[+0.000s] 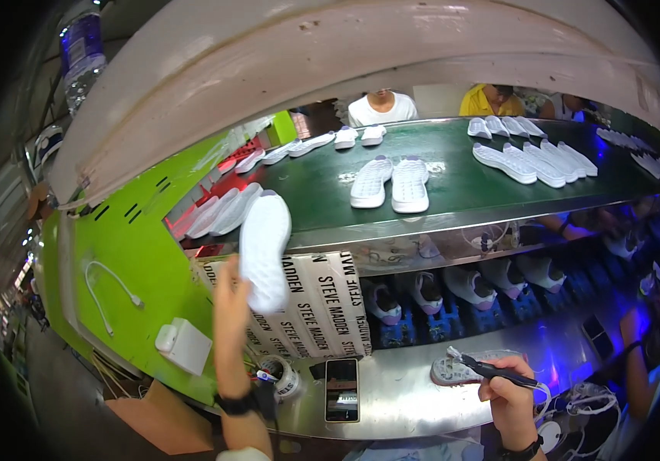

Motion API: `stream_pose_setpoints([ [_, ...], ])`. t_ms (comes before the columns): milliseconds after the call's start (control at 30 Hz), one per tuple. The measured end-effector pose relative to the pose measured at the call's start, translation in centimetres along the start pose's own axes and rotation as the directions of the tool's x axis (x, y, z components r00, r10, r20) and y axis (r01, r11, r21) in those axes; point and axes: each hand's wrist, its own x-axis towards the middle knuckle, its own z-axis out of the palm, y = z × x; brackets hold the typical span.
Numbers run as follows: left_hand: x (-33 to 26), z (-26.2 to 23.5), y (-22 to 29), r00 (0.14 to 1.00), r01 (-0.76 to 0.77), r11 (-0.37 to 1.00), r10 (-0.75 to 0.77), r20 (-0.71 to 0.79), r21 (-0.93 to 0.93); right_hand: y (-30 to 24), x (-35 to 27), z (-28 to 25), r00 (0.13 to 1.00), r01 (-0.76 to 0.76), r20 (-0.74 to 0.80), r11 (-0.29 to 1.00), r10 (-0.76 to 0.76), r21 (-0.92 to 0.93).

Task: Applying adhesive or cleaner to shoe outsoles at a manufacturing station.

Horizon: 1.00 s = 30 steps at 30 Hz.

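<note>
White sole is being lifted by the left hand, grip clenched on its lower end, toward the green belt. The right hand is grasping a brush over one sole on the steel surface. Judging by this, placing comes next, needing a bare belt spot. Two soles are lying paired mid-belt.

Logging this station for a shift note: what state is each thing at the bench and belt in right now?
Left hand: raised, gripping a white sole.
White sole: held up on end, tread facing the camera.
Right hand: closed on a dark brush.
Dark brush: tip over a sole on the bench.
Sole on the bench: lying flat.
Pair of soles: flat on the green belt.
Phone: lying flat, screen dark.
</note>
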Motion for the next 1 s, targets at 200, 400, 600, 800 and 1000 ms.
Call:
stream_pose_setpoints([
  [200,-16.4,11.2,-2.0,0.564,0.817,0.035,-0.258,0.784,-0.576,0.9,-0.2,0.1,0.955,-0.278,0.079,0.956,0.286,-0.098],
  [400,-27.2,15.4,-7.1,0.292,0.892,-0.155,-0.52,0.803,-0.425,7.7,-1.2,-1.6,0.913,0.396,0.385,0.537,-0.139,-0.745],
  [600,-26.9,16.7,-5.9,0.252,0.836,-0.339,-0.46,0.851,-0.431,6.6,-1.9,-2.4,0.953,0.14,0.285,0.682,0.105,-0.718],
  [800,-23.8,16.8,-6.2,0.338,0.823,-0.428,-0.16,0.928,-0.374,5.0,-0.1,-2.4,0.91,0.154,0.382,0.722,0.163,-0.675],
  [1000,-19.6,18.2,-4.1,-0.056,0.995,-0.085,-0.146,0.988,0.044,3.0,1.5,-2.9,0.681,0.223,0.589,0.644,0.434,-0.732],
])
